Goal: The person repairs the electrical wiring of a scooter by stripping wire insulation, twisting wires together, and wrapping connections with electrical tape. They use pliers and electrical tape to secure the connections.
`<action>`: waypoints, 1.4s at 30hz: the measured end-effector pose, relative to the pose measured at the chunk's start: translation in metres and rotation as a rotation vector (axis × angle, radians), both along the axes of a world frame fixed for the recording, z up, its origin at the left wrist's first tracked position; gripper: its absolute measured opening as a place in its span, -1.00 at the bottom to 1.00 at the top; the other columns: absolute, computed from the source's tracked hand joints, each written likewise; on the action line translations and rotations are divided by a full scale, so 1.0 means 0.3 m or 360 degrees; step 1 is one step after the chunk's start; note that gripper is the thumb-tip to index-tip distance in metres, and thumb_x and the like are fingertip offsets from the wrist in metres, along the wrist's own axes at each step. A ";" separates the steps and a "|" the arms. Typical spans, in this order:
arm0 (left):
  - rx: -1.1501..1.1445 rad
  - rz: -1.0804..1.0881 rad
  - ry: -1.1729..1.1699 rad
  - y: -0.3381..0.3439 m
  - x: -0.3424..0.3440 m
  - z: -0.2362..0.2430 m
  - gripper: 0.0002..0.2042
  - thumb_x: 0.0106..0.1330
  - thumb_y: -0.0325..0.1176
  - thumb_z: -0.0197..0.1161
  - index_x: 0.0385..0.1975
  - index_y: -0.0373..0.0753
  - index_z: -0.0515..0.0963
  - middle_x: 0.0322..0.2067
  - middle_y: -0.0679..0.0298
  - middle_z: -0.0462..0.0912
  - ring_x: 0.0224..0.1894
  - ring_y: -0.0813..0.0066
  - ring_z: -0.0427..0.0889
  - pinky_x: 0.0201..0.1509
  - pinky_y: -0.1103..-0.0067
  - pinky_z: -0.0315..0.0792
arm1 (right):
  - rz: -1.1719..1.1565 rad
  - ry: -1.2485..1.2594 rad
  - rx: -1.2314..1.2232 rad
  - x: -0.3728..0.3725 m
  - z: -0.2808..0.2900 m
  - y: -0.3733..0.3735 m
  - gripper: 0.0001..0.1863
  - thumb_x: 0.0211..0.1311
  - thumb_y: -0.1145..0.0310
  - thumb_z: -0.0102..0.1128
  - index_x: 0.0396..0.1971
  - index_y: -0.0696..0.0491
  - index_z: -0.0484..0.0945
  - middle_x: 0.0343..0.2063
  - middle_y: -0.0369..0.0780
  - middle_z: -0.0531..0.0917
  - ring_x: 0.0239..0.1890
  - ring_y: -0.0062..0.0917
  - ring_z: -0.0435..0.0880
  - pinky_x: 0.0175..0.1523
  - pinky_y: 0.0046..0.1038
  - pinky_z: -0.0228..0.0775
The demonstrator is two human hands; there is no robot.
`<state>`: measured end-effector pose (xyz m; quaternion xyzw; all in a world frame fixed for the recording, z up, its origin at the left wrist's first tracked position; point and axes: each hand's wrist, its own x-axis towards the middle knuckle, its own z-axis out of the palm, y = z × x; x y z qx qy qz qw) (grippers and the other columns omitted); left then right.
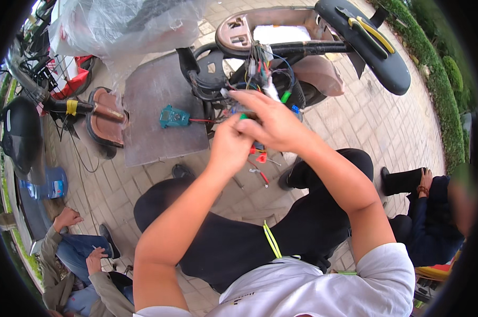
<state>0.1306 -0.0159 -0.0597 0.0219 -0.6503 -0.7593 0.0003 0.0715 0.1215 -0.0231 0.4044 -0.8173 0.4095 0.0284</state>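
- The left hand (pixel 231 145) curls its fingers; the right hand (pixel 273 122) reaches over it, fingers close together. Whether either pinches anything cannot be told.
- The wire bundle (pixel 258 67) lies just beyond both hands.
- A teal meter (pixel 174 117) rests leftward on the flat panel (pixel 144 95).

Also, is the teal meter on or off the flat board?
On: the flat board shows on every side of the teal meter.
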 end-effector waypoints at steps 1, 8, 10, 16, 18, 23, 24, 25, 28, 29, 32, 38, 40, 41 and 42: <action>0.0040 -0.0087 -0.0035 -0.003 -0.001 0.004 -0.84 0.34 -0.46 0.26 -0.13 -0.35 0.59 -0.29 0.30 0.68 -0.26 0.62 0.59 -0.18 0.60 0.49 | 0.0003 -0.0069 0.0118 -0.015 -0.005 0.049 -0.46 0.29 0.13 0.23 0.16 0.15 0.48 -0.01 0.02 0.62 0.09 -0.08 0.57 0.20 -0.21 0.41; -0.0595 0.0025 0.0531 0.012 -0.105 0.075 -0.67 0.31 -0.28 0.39 0.00 -0.29 0.60 -0.19 0.38 0.54 -0.13 0.60 0.49 -0.04 0.63 0.41 | 0.0152 -0.0462 -0.0115 -0.050 -0.062 0.187 -0.70 0.45 0.19 0.13 -0.23 0.15 0.62 -0.46 -0.19 0.65 -0.37 -0.43 0.58 -0.17 -0.35 0.47; -0.0362 -0.0051 0.0380 0.000 -0.149 0.058 -0.61 0.30 -0.28 0.40 0.07 -0.28 0.56 -0.16 0.38 0.54 -0.10 0.56 0.50 -0.02 0.61 0.42 | -0.0080 -0.0964 -0.0145 -0.035 -0.036 0.193 -0.73 0.46 0.23 0.13 -0.27 0.15 0.63 -0.52 -0.27 0.63 -0.43 -0.60 0.54 -0.26 -0.45 0.44; 0.0400 0.0074 -0.0105 -0.017 -0.274 0.058 -0.68 0.45 -0.14 0.21 -0.03 -0.28 0.54 -0.08 0.28 0.63 -0.05 0.49 0.57 0.15 0.48 0.37 | -0.0511 -0.0969 -0.0523 -0.040 -0.060 0.206 -0.75 0.49 0.32 0.08 -0.25 0.21 0.59 -0.52 -0.36 0.57 -0.42 -0.73 0.51 -0.31 -0.60 0.37; 0.0396 -0.0082 -0.0175 -0.020 -0.308 0.033 -0.70 0.45 -0.17 0.22 -0.03 -0.27 0.54 -0.12 0.28 0.64 -0.08 0.48 0.58 0.10 0.48 0.39 | -0.0586 -0.0975 -0.0569 -0.039 -0.054 0.194 -0.76 0.49 0.33 0.07 -0.22 0.22 0.58 -0.52 -0.36 0.55 -0.42 -0.73 0.50 -0.31 -0.60 0.36; 0.0539 -0.0320 -0.0369 -0.070 -0.352 0.028 -0.82 0.39 -0.26 0.29 -0.14 -0.18 0.58 -0.30 0.35 0.66 -0.24 0.55 0.61 -0.11 0.51 0.47 | -0.0660 -0.0750 -0.0482 -0.065 -0.039 0.188 -0.77 0.35 0.39 0.22 -0.13 0.24 0.59 -0.49 -0.36 0.59 -0.43 -0.77 0.49 -0.35 -0.60 0.37; 0.0551 -0.0325 -0.0409 -0.060 -0.351 0.042 -0.84 0.39 -0.26 0.30 -0.16 -0.16 0.58 -0.30 0.36 0.66 -0.25 0.55 0.61 -0.11 0.50 0.47 | -0.0648 -0.0715 -0.0506 -0.072 -0.039 0.183 -0.75 0.32 0.39 0.26 -0.11 0.24 0.59 -0.48 -0.35 0.61 -0.43 -0.77 0.51 -0.34 -0.59 0.38; 0.0564 -0.0329 -0.0448 -0.052 -0.351 0.057 -0.86 0.38 -0.26 0.30 -0.18 -0.14 0.58 -0.31 0.37 0.66 -0.27 0.55 0.60 -0.12 0.50 0.48 | -0.0678 -0.0755 -0.0564 -0.077 -0.031 0.176 -0.73 0.23 0.41 0.35 -0.12 0.23 0.64 -0.45 -0.31 0.67 -0.40 -0.76 0.54 -0.31 -0.58 0.41; 0.0601 -0.0264 -0.0490 -0.006 -0.341 0.103 -0.85 0.37 -0.19 0.32 -0.26 -0.09 0.59 -0.28 0.36 0.65 -0.27 0.54 0.57 -0.14 0.45 0.47 | -0.0725 -0.0843 -0.0531 -0.079 0.003 0.142 -0.75 0.23 0.40 0.34 -0.17 0.25 0.69 -0.44 -0.25 0.72 -0.40 -0.74 0.57 -0.27 -0.57 0.44; 0.0618 -0.0246 -0.0491 0.002 -0.349 0.096 -0.83 0.36 -0.17 0.32 -0.26 -0.09 0.59 -0.28 0.36 0.64 -0.26 0.53 0.56 -0.14 0.45 0.47 | -0.0776 -0.0784 -0.0474 -0.077 0.003 0.123 -0.75 0.24 0.37 0.33 -0.21 0.26 0.71 -0.44 -0.23 0.73 -0.41 -0.73 0.57 -0.27 -0.56 0.45; 0.0618 -0.0144 -0.0450 0.026 -0.353 0.101 -0.76 0.34 -0.10 0.32 -0.21 -0.13 0.62 -0.27 0.35 0.60 -0.21 0.48 0.54 -0.15 0.42 0.44 | -0.0744 -0.0866 -0.0493 -0.069 0.052 0.082 -0.71 0.30 0.31 0.30 -0.23 0.28 0.70 -0.49 -0.26 0.70 -0.43 -0.75 0.52 -0.32 -0.55 0.42; 0.0672 -0.0074 -0.0407 0.068 -0.353 0.111 -0.75 0.34 -0.14 0.30 -0.17 -0.17 0.63 -0.22 0.33 0.62 -0.20 0.46 0.54 -0.16 0.42 0.44 | -0.0717 -0.1091 -0.0760 -0.103 0.023 0.073 -0.72 0.36 0.29 0.26 -0.26 0.27 0.70 -0.49 -0.32 0.68 -0.43 -0.76 0.48 -0.32 -0.56 0.38; 0.0641 -0.0057 -0.0441 0.068 -0.347 0.130 -0.77 0.36 -0.16 0.28 -0.17 -0.18 0.63 -0.22 0.32 0.63 -0.22 0.48 0.54 -0.15 0.42 0.45 | -0.0685 -0.1186 -0.0932 -0.102 0.014 0.064 -0.74 0.38 0.30 0.25 -0.23 0.24 0.70 -0.46 -0.34 0.68 -0.42 -0.77 0.48 -0.31 -0.57 0.38; 0.0626 -0.0049 -0.0457 0.068 -0.346 0.135 -0.77 0.37 -0.17 0.27 -0.18 -0.19 0.63 -0.23 0.31 0.63 -0.22 0.49 0.54 -0.14 0.42 0.46 | -0.0663 -0.1253 -0.0986 -0.100 0.016 0.063 -0.74 0.38 0.30 0.24 -0.21 0.24 0.69 -0.45 -0.34 0.68 -0.41 -0.77 0.49 -0.31 -0.58 0.38; 0.0684 -0.0067 -0.0418 0.067 -0.346 0.132 -0.78 0.38 -0.18 0.26 -0.18 -0.19 0.63 -0.24 0.31 0.63 -0.23 0.51 0.54 -0.14 0.43 0.47 | -0.0635 -0.1324 -0.1041 -0.097 0.018 0.058 -0.74 0.38 0.31 0.24 -0.20 0.23 0.69 -0.44 -0.34 0.68 -0.41 -0.77 0.49 -0.30 -0.58 0.38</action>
